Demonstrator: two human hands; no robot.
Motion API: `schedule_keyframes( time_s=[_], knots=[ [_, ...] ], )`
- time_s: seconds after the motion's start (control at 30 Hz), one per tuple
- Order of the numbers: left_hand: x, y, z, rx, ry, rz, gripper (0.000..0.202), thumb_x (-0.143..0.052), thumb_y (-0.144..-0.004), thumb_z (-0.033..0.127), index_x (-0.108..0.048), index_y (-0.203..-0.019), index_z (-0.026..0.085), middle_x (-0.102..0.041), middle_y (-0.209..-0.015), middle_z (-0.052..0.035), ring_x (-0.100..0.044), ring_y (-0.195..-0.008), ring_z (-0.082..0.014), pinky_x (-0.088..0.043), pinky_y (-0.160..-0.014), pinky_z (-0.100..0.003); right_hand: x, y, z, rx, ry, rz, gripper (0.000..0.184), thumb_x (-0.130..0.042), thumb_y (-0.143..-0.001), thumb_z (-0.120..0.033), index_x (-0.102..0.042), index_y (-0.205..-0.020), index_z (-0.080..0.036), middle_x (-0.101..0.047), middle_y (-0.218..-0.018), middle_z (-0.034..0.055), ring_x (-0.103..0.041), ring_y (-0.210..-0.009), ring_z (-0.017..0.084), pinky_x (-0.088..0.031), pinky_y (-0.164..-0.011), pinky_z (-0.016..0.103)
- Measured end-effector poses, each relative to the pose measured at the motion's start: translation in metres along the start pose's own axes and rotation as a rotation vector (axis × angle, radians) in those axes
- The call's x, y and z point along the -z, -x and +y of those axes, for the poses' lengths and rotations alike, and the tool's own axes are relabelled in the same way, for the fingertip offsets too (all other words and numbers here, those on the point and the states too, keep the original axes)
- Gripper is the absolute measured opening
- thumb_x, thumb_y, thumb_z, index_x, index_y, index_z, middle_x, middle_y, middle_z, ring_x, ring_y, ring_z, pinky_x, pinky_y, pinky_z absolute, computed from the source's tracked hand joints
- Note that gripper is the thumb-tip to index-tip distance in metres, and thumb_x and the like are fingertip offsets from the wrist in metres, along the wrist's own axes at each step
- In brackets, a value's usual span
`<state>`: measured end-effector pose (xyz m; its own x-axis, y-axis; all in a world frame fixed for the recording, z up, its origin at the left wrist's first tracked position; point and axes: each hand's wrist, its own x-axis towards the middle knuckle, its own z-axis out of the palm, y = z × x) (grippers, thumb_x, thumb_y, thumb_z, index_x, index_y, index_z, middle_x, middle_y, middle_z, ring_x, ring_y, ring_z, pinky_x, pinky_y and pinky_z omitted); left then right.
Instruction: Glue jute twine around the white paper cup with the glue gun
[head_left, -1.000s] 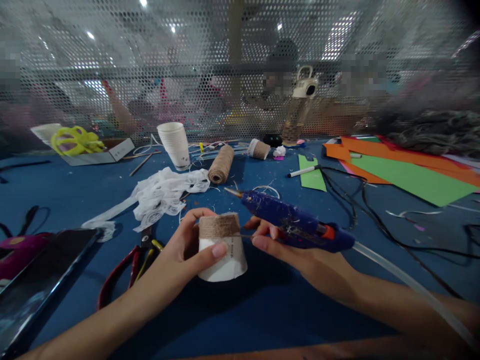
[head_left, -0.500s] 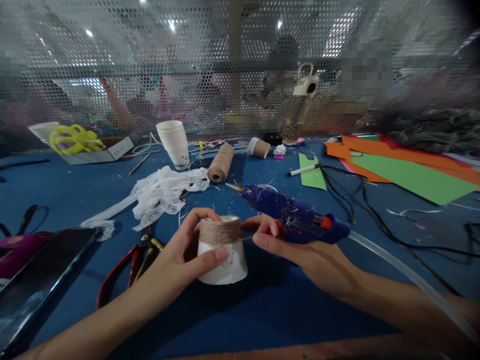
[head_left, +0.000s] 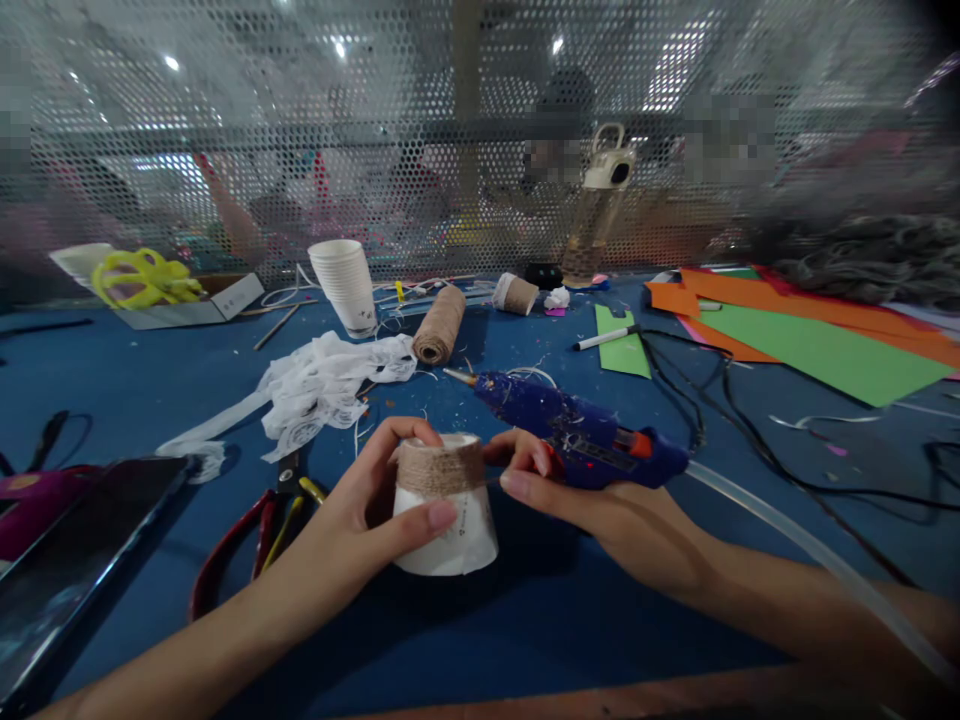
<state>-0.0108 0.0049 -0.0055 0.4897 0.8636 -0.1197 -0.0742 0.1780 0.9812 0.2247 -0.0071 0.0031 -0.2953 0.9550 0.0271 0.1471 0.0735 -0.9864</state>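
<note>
A white paper cup (head_left: pixel 448 545) has brown twine (head_left: pixel 442 468) wound around its narrower upper part. My left hand (head_left: pixel 382 490) grips this cup from the left, thumb across the front and fingers over the top and behind. Close against the cup's right side, my right hand (head_left: pixel 555 490) holds a blue hot glue gun (head_left: pixel 570 425), its nozzle pointing up and left above the cup. The thumb and forefinger of that hand also appear to pinch the loose end of the twine. From the gun's rear trails a clear glue stick.
Behind the cup lie a twine roll (head_left: pixel 439 325), white lace (head_left: pixel 319 395) and stacked paper cups (head_left: pixel 343 285). Red-handled pliers (head_left: pixel 229 550) and a phone (head_left: pixel 90 550) are at left. Coloured paper (head_left: pixel 817 345), a pen (head_left: pixel 604 338) and a black cord (head_left: pixel 757 450) occupy the right.
The glue gun has shifted slightly left and down in my right hand. The cup is turned a little, with more of its printing showing. Both grips stay the same.
</note>
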Motion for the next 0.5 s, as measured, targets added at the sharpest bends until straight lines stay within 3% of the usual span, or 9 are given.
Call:
schedule_keyframes(
  time_s=[0.5],
  knots=[
    [-0.0072, 0.0023, 0.0043, -0.007, 0.032, 0.043, 0.041, -0.085, -0.082, 0.037, -0.054, -0.108, 0.032, -0.071, -0.102, 0.0021, -0.064, -0.086, -0.0165, -0.050, -0.074, -0.024, -0.0022, 0.0009, 0.0022, -0.018, -0.048, -0.004, 0.027, -0.069, -0.091, -0.040, -0.055, -0.076, -0.023, -0.071, -0.108, 0.0031, -0.063, -0.111, 0.023, -0.043, -0.110, 0.041]
  ],
)
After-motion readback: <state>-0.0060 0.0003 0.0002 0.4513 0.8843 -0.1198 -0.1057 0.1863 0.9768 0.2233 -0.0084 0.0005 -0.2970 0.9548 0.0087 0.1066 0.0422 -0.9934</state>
